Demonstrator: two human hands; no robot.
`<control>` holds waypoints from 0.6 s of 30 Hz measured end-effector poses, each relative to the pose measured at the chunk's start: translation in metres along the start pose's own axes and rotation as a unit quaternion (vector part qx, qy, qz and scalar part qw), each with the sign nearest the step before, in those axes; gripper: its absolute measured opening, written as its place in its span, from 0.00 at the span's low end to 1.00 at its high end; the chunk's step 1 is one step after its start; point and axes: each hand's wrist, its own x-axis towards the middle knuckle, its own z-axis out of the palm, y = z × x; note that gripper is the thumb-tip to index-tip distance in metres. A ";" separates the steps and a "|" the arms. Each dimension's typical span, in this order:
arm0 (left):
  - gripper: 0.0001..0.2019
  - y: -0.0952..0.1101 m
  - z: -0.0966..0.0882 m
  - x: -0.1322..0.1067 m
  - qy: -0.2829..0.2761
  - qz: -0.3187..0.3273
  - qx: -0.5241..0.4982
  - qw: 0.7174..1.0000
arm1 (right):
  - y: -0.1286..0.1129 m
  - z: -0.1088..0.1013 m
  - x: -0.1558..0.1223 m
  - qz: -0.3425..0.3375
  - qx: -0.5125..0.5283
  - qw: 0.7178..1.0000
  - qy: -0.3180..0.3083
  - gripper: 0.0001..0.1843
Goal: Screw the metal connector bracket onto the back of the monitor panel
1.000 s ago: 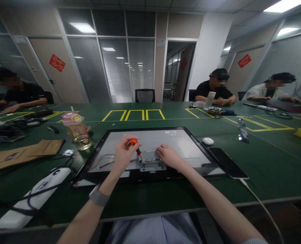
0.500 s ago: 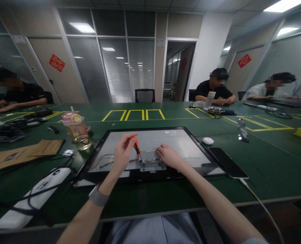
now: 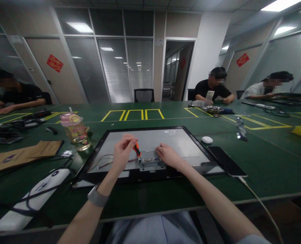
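A flat monitor panel (image 3: 181,142) lies face down on the green table (image 3: 150,196) in front of me, its grey metal back up. My left hand (image 3: 123,153) is closed round a small orange-handled screwdriver (image 3: 137,149), tip down at a small metal bracket (image 3: 152,164) with connector ports near the panel's front edge. My right hand (image 3: 165,155) rests just right of the bracket, fingers curled down on the panel. Thin coloured wires (image 3: 103,162) run across the panel to the left of my left hand.
A pink-lidded drink bottle (image 3: 76,132) stands left of the panel, with brown card (image 3: 20,155) and a white strapped case (image 3: 31,198) nearer. A black phone (image 3: 226,161) with a cable and a white mouse (image 3: 206,139) lie right. Three other people sit at the far sides.
My left hand's fingers have shifted on the screwdriver handle, which now sits lower and more upright. My right hand has stayed in place. The view has tilted slightly.
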 end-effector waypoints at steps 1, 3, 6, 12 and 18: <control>0.08 0.000 0.000 0.000 -0.006 -0.008 -0.003 1.000 | 0.000 0.000 0.000 0.000 0.000 1.000 0.000 0.17; 0.10 0.001 0.001 0.000 -0.023 -0.040 -0.027 0.999 | 0.000 0.000 0.000 0.000 0.000 1.000 0.001 0.17; 0.12 0.002 0.003 -0.002 -0.042 -0.082 -0.090 0.992 | 0.001 0.001 0.001 0.000 0.000 1.000 -0.001 0.18; 0.10 0.003 0.005 -0.003 -0.044 -0.048 -0.056 0.996 | 0.000 0.000 0.001 -0.004 0.001 1.000 -0.002 0.17; 0.06 0.008 0.004 -0.002 -0.055 -0.001 0.057 0.997 | 0.000 -0.001 0.000 -0.005 0.000 1.000 0.001 0.17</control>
